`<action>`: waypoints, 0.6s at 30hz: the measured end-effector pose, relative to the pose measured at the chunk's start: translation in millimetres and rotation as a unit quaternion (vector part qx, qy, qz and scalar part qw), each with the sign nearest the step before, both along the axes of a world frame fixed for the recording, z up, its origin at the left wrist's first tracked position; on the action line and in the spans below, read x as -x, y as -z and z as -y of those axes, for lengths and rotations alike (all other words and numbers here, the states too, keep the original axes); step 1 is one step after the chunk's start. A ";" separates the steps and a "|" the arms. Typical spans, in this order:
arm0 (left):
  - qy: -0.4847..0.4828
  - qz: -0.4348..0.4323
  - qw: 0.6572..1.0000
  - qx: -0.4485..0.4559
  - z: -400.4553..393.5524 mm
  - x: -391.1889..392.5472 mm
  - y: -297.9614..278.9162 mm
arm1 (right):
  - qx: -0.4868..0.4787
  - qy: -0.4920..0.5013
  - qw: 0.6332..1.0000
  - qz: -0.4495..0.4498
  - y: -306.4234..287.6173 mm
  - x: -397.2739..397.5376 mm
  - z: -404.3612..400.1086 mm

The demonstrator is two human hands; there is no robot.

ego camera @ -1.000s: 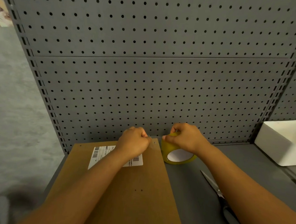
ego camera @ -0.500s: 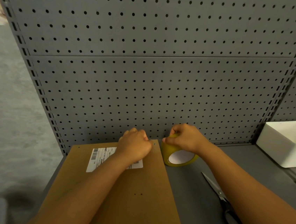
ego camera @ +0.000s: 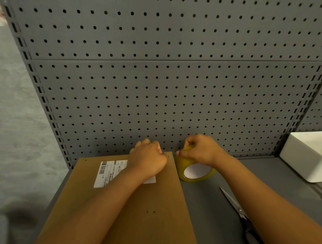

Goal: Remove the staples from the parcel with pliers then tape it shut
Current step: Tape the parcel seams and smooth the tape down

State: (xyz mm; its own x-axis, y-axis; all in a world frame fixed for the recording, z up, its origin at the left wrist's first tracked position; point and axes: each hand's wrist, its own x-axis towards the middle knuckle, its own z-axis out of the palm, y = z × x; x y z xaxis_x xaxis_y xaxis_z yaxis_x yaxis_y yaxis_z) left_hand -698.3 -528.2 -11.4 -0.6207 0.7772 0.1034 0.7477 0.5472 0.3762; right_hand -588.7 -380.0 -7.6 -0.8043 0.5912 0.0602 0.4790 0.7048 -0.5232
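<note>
Fingers (ego camera: 184, 153) of the right hand (ego camera: 201, 150) grip the yellow tape roll (ego camera: 183, 164) beside the flat brown parcel (ego camera: 147, 209).

A grey shelf (ego camera: 215, 217) is carrying 4 things: a brown parcel (ego camera: 146, 219) is lying flat at the left, a yellow tape roll (ego camera: 194, 172) just beside it, black-handled scissors (ego camera: 245, 222) further right, and a white bin (ego camera: 313, 155) at the far right.

A flat brown cardboard parcel (ego camera: 139, 209) lies on the grey counter (ego camera: 215, 217) along its left edge, its far end near the back, with a white barcode label (ego camera: 109, 171) on top and small holes dotting its face. A yellowish tape roll (ego camera: 194, 170) stands tilted just beside the parcel's far right corner.
</note>
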 end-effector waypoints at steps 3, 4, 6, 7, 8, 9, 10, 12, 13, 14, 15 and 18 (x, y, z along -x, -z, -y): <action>-0.004 -0.007 1.000 0.001 0.7 -1.8 0.2 | -0.009 0.001 1.000 0.011 -1.0 0.5 0.8; -0.007 -0.008 1.000 0.001 0.4 -2.7 0.3 | -0.012 0.001 1.000 0.014 -1.4 0.8 1.0; -0.022 0.005 1.000 -0.009 0.1 -4.1 -0.5 | -0.014 0.003 1.000 0.015 -2.3 1.0 1.2; -0.029 0.018 0.999 -0.018 0.0 -4.3 -1.2 | -0.014 0.003 1.000 0.015 -2.6 1.0 1.2; -0.032 0.033 0.999 -0.028 0.1 -3.7 -1.7 | -0.014 0.003 1.000 0.016 -2.7 0.8 1.3; -0.032 0.050 0.997 -0.038 0.7 -3.1 -2.2 | -0.012 0.003 1.000 0.016 -2.6 0.5 1.5; -0.028 0.064 0.996 -0.047 1.6 -2.2 -2.0 | -0.010 0.003 1.000 0.016 -2.4 0.2 1.6; -0.008 0.072 0.996 -0.055 4.2 -0.7 -1.3 | -0.007 0.003 1.000 0.013 -1.5 0.1 1.3; 0.005 0.066 0.996 -0.053 5.8 -0.1 -0.5 | -0.007 0.003 1.000 0.011 -0.9 0.1 1.0; 0.015 0.057 0.997 -0.052 7.3 1.0 0.8 | -0.009 0.003 1.000 0.011 -0.4 0.2 0.8; 0.025 0.049 0.997 -0.057 9.4 2.0 2.3 | -0.011 0.004 1.000 0.011 -0.1 0.1 0.7; 0.055 0.023 0.993 -0.100 15.6 5.7 6.9 | -0.018 0.003 1.000 0.008 0.6 -0.2 0.9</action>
State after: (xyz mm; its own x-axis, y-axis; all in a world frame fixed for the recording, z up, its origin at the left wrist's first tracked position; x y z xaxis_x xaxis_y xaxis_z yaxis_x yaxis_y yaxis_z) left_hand -704.0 -543.8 -18.4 -0.5411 0.8070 0.2364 0.7785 0.3744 0.5037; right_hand -588.6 -380.9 -8.2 -0.8016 0.5941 0.0679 0.4920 0.7198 -0.4897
